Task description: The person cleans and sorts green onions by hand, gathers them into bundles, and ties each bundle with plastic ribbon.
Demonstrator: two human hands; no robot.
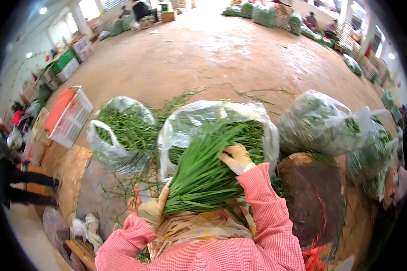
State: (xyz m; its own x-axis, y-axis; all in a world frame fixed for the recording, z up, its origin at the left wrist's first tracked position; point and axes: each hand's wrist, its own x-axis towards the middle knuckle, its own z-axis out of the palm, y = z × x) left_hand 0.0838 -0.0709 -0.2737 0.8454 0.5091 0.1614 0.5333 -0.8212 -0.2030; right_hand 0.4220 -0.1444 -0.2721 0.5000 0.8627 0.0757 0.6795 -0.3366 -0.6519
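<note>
A broad bunch of garlic chives (205, 169), long flat green leaves, lies slanted across my lap and over the near rim of an open clear plastic bag (172, 122). My left hand (153, 210), in a pale glove, grips the bunch at its lower left, thumb up along the side and the other fingers partly hidden. At the upper right of the bunch is my right hand (237, 158), also gloved, its bent fingers closed on some leaves. More cut greens (253, 135) fill the bag behind. A crumpled beige cloth (194, 230) covers my lap.
To the left stands another open bag of greens (131, 128); tied full bags (316, 122) sit at the right. A dark flat-topped block (309, 198) with red twine (314, 255) is beside me. A white crate (72, 117) and a person's legs (31, 180) are further left.
</note>
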